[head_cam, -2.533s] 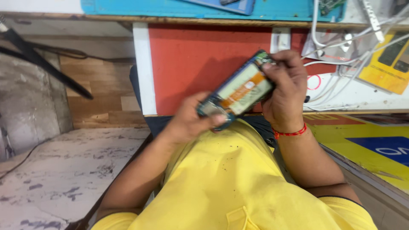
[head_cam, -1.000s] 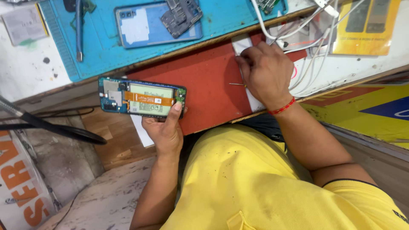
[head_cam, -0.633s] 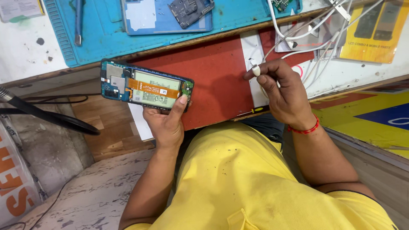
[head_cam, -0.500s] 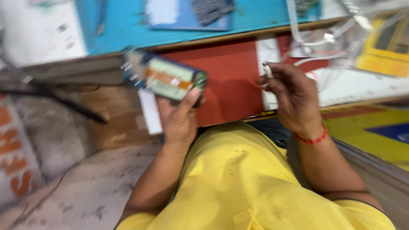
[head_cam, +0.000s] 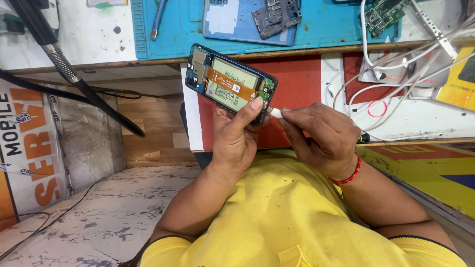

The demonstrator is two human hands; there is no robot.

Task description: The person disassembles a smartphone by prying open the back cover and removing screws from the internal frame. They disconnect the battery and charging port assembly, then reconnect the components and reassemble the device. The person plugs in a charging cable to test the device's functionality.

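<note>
Opened phone sits gripped in the left hand, above it at frame centre, long axis running upper-left to lower-right; right hand pinches a white plug at its lower-right end.

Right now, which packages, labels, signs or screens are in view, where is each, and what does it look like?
Banner sign: far left, hanging beside the bench; white with orange and black lettering.
Yellow flat package: right edge of the bench, under white cables; rectangular, dark panel.
Yellow and blue board: lower right, beside the right arm; flat, slanted.
Opened phone's inner label: held in the left hand; pale green rectangle crossed by an orange ribbon.
</note>
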